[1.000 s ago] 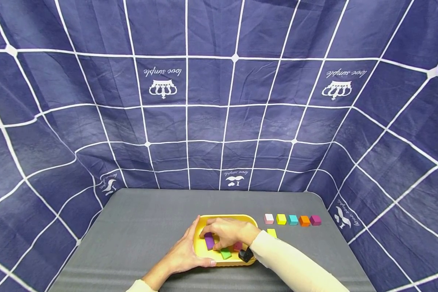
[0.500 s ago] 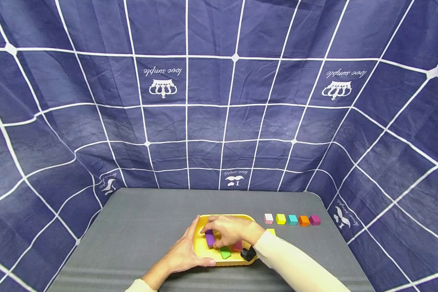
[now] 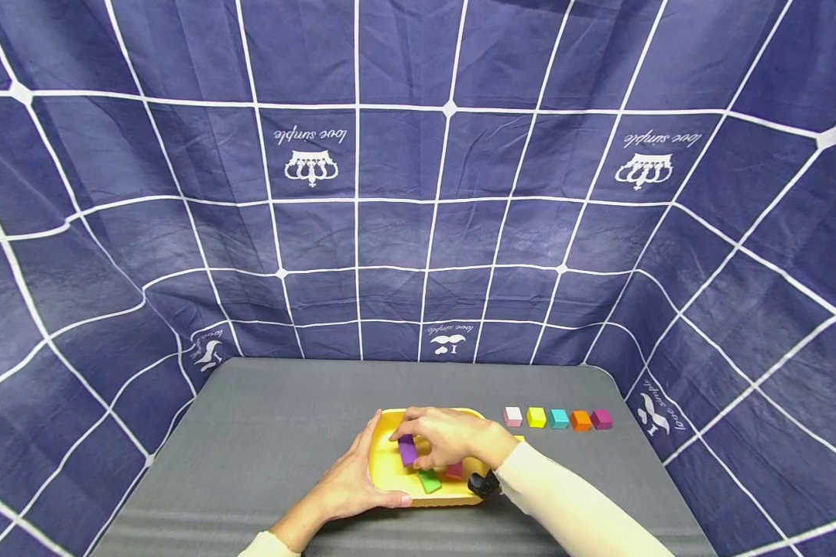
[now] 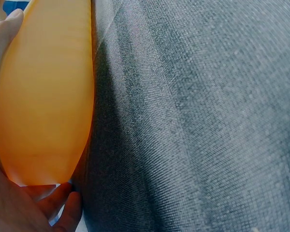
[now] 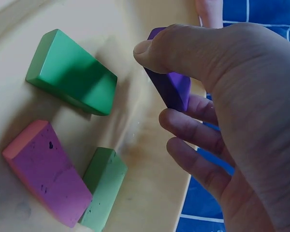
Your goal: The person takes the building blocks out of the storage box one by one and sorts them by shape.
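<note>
My right hand [image 3: 449,437] pinches a purple block [image 3: 407,451] between thumb and fingers, over the yellow tub [image 3: 446,501]. In the right wrist view the purple block [image 5: 171,89] is raised, its long side slanting under the thumb; two lower fingers hang loosely curled beside it. My left hand [image 3: 351,483] grips the left end of the tub, thumb along its near rim. Its fingertips curl round the tub wall [image 4: 46,96] in the left wrist view. Inside the tub lie a bright green block [image 5: 77,72], a pink block [image 5: 48,174] and a light green block [image 5: 104,188].
Right of the tub, a row on the grey tabletop [image 3: 286,410] holds a pale pink cube [image 3: 513,417], a yellow cube [image 3: 536,418], a teal cube [image 3: 560,419], an orange cube [image 3: 581,421] and a magenta cube [image 3: 602,419]. A blue gridded cloth [image 3: 404,240] hangs behind.
My right hand has moved slightly up and to the right, lifting the purple block off its earlier place in the tub. The left hand keeps its grip unmoved.
</note>
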{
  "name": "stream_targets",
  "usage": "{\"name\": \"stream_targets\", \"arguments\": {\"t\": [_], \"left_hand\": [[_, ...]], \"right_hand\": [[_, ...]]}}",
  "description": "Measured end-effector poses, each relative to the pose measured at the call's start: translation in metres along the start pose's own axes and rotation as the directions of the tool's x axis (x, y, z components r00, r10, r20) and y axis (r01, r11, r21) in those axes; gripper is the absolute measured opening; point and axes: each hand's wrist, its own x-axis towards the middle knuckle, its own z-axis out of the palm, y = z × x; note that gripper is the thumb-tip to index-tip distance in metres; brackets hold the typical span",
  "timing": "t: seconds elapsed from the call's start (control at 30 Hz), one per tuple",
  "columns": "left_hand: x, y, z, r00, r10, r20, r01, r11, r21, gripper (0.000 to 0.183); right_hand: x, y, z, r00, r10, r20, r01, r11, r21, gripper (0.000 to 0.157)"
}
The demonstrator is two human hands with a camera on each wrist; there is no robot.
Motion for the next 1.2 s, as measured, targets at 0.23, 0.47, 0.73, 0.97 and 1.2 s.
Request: {"name": "stream_targets", "arguments": {"t": [0.23, 0.47, 0.73, 0.97, 1.2], "left_hand": [[0.0, 0.002, -0.001, 1.0, -0.005, 0.009, 0.005, 1.0, -0.004, 0.16], [0.001, 0.001, 0.0, 1.0, -0.005, 0.007, 0.005, 1.0, -0.008, 0.16], [0.001, 0.001, -0.001, 1.0, -0.005, 0.002, 0.005, 1.0, -0.008, 0.16], [0.0, 0.001, -0.002, 1.0, -0.009, 0.003, 0.009, 1.0, -0.004, 0.159], [0.0, 0.001, -0.001, 1.0, -0.002, -0.003, 0.002, 1.0, -0.003, 0.158]], "right_hand": [[-0.011, 0.002, -0.002, 1.0, 0.013, -0.024, -0.013, 1.0, 0.01, 0.055], [-0.027, 0.003, -0.006, 0.997, 0.069, -0.038, -0.068, 0.997, 0.045, 0.055], [-0.042, 0.009, -0.008, 0.995, 0.074, -0.063, -0.069, 0.995, 0.076, 0.053], [-0.055, 0.016, -0.004, 0.993, 0.069, -0.095, -0.06, 0.994, 0.089, 0.05], [-0.066, 0.02, -0.003, 0.989, 0.076, -0.126, -0.059, 0.989, 0.136, 0.05]]}}
